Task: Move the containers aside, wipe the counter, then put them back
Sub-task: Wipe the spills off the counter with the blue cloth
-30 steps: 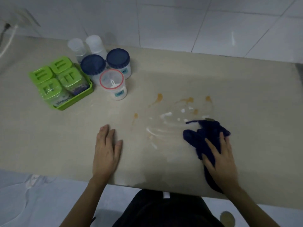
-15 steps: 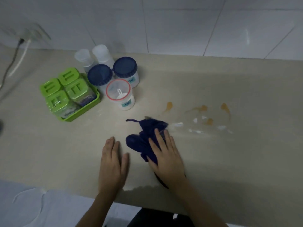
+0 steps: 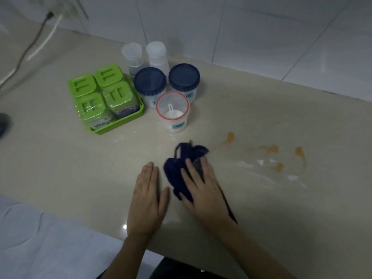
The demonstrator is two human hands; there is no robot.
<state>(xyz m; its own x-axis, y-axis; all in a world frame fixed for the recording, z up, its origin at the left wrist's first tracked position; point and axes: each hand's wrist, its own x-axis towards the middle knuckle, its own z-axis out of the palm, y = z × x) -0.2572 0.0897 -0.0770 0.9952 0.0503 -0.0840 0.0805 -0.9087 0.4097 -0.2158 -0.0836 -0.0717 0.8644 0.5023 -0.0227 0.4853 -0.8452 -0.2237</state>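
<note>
Right hand [image 3: 203, 190] flat on the cloth [image 3: 181, 160] — left hand [image 3: 148, 198] flat beside it.

Smooth, faintly glossy stone-like counter [image 3: 261, 208]; soft dark-blue cloth [image 3: 177, 172]; shiny green plastic tray [image 3: 120, 122] left of translucent plastic jars [image 3: 173, 111].

No wording can be read with certainty. The red-rimmed open container [image 3: 173, 111] carries a small teal label [image 3: 178, 125] on its near wall, with a short white word too blurred to read. The front green-lidded jar [image 3: 90, 105] bears a pale label [image 3: 102, 123] with dark lettering, likewise illegible. The right blue-lidded jar [image 3: 184, 77] shows part of a teal sticker [image 3: 189, 96], and the left blue-lidded jar [image 3: 150, 81] only a sliver of one; neither can be read.
</note>
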